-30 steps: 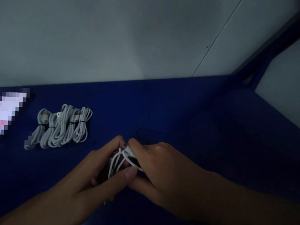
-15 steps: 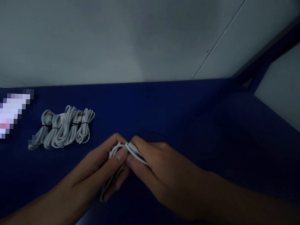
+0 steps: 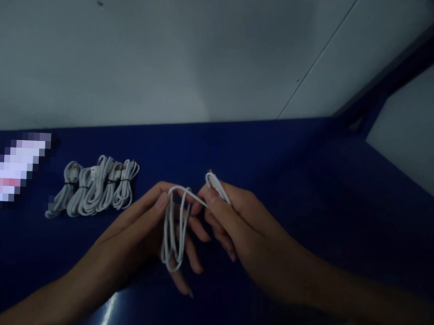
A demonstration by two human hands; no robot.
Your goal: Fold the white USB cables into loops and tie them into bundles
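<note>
A white cable hangs in several loose loops from my left hand, pinched between thumb and forefinger, while the other left fingers spread out behind the loops. One strand runs across to my right hand. There the thumb and fingers grip the cable's free end, which is folded back in a short bend above the thumb. A connector tip seems to show at the top of that bend, though it is too small to make out. Both hands are above the blue table surface.
Several white cables, coiled and bound with dark ties, lie in a row on the left of the table. Farther left is a bright, pixelated patch. A pale grey wall stands behind the table, and a dark blue frame bar rises at the right.
My hands have moved apart, the right one up and to the right with the cable end. More of the loops now show at my left hand, whose lower fingers have spread.
</note>
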